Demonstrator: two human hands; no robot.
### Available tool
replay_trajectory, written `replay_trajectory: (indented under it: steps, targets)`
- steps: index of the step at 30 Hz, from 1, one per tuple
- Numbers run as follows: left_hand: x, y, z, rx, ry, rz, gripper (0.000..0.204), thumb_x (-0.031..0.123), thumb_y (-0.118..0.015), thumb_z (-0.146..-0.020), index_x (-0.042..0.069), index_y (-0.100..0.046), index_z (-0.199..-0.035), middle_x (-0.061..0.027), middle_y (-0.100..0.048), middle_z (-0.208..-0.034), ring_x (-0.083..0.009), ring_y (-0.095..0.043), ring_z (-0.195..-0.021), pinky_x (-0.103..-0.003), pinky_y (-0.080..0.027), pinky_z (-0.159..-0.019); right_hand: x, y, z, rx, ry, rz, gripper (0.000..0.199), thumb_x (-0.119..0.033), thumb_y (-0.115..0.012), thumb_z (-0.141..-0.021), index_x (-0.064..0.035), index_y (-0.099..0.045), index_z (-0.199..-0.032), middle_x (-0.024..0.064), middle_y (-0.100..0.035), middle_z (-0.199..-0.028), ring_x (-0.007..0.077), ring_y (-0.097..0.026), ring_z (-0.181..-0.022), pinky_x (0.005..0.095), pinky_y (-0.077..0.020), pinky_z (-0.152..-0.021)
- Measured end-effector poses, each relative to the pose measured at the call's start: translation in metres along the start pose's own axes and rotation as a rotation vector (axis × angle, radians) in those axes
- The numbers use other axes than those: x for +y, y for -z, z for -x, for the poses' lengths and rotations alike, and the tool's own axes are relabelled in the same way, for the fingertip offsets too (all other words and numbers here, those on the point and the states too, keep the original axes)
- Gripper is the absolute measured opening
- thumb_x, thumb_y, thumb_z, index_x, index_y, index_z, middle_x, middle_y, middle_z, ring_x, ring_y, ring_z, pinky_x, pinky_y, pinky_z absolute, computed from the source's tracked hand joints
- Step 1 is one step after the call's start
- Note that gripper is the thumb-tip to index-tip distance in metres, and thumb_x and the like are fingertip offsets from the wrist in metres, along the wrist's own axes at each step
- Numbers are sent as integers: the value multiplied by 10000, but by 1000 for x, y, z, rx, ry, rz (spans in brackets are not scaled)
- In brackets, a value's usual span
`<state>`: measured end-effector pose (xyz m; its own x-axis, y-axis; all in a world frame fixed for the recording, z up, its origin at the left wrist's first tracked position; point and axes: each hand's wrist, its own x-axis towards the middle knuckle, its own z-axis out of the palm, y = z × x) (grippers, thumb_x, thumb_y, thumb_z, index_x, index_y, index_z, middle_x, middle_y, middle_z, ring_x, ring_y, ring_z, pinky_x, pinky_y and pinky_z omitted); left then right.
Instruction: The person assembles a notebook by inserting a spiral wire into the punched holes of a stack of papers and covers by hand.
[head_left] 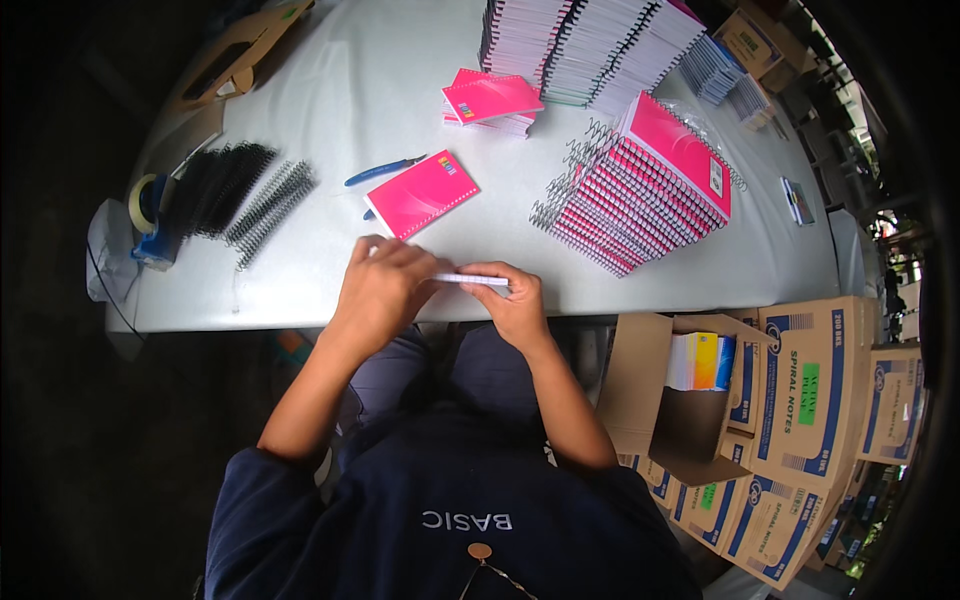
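Down at the table's [330, 120] near edge, both hands pinch a thin notepad [470, 280] edge-on; left hand [380, 285] closed over its left end, right hand [512, 298] gripping its right; a pink notebook [422, 193] lies just beyond; black coils [240, 195] farther left.

Brown cardboard boxes [800, 400] with blue print and green labels stack at four o'clock. One open box [680, 400] holds colourful pads.

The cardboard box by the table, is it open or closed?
Open: the cardboard box has its flaps folded out, and colourful notebooks show inside.
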<state>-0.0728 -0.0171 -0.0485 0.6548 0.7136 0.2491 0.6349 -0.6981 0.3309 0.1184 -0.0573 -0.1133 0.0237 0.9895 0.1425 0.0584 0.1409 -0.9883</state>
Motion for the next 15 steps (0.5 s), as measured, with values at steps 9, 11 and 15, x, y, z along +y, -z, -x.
replay_trajectory:
  steps: [9, 11, 15]
  targets:
    - [-21, -56, 15, 324, 434, 1139, 533, -64, -547, -776, 55, -405, -1275, -67, -519, -1098, -150, -485, -1059, -284, -384, -929, 24, -7, -16, -75, 112, -235, 326, 21, -737, -733, -31, -516, -967, 126, -622, -1059, 144, -575, -1017, 283, -487, -846]
    - [-23, -66, 16, 353, 475, 1196, 460, -82, -530, -799, 45, -431, -1230, -80, -515, -1081, -138, -482, -1040, -269, -390, -905, 28, -4, -18, -116, 14, -177, 331, 33, -740, -724, -38, -500, -942, 133, -623, -1058, 151, -573, -1014, 291, -485, -853]
    - [-30, -69, 17, 309, 518, 1164, 372, -63, -490, -846, 58, -438, -1194, -67, -523, -1022, -102, -493, -938, -248, -409, -817, 17, -11, -26, -134, 83, -229, 289, 33, -686, -776, -3, -566, -1036, 114, -633, -1068, 126, -581, -960, 264, -479, -847]
